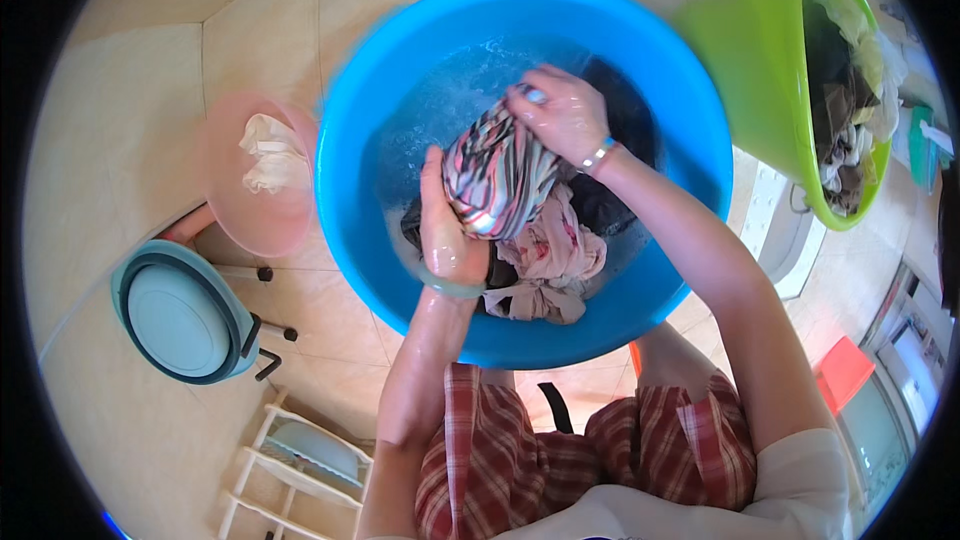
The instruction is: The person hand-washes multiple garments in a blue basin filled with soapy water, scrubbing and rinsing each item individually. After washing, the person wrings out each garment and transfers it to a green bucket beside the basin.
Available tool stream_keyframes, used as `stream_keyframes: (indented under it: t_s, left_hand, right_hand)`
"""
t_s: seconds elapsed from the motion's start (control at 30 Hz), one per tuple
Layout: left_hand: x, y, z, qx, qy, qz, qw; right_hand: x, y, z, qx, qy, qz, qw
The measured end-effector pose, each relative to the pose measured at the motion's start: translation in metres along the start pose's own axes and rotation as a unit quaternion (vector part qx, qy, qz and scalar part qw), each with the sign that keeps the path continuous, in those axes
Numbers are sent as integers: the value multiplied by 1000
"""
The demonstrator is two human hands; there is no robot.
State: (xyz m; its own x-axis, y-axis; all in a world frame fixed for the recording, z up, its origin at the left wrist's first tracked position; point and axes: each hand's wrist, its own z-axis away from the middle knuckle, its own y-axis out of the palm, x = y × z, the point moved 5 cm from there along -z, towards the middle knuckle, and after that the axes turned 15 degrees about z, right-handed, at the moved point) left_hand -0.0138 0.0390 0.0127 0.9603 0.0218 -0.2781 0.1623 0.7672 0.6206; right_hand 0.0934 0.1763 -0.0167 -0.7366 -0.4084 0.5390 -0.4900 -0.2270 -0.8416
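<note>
Floor: pale tiles, with a round blue washtub before the person's knees.
Fingers: right hand curls over and pinches the upper end of a striped garment; left hand cups its left side, one digit pointing up, the rest hidden, so I cannot tell how tightly they close.
Wrists and forearms: left forearm rises steeply from below, wearing a green bangle; right slants in from the lower right.
Striped garment: bunched between both palms, within the washtub's rim.
Soapy water: pale pink clothing and dark cloth lie around it, out of hand.
Progress: probably midway, with one piece being worked and those others left.
Pink basin: holds white cloth, perhaps done; uncertain.
Green bucket: more clothes, seemingly waiting.
</note>
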Motion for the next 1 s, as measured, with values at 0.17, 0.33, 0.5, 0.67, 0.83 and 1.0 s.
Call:
stream_keyframes:
  t_s: [0.17, 0.33, 0.5, 0.67, 0.83, 1.0]
  left_hand:
    - [-52, -23, -6, 70, 65, -92, 991]
    - [-70, -37, -3, -35, 237, -303, 922]
    - [-73, -6, 19, 19, 288, -228, 930]
    - [-49, 51, 44, 106, 359, -402, 836]
    - [13, 93, 95, 327, 442, -647, 528]
    - [41, 73, 96, 311, 399, -631, 588]
  right_hand:
    - [-64, -16, 11, 54, 260, -373, 889]
    - [-90, -16, 28, 0, 373, -503, 780]
    - [-26, -56, 24, -95, -7, 111, 989]
    - [47, -17, 62, 137, -155, -156, 966]
    - [41, 22, 62, 179, -67, -223, 956]
    - [13, -5, 42, 176, 84, -399, 896]
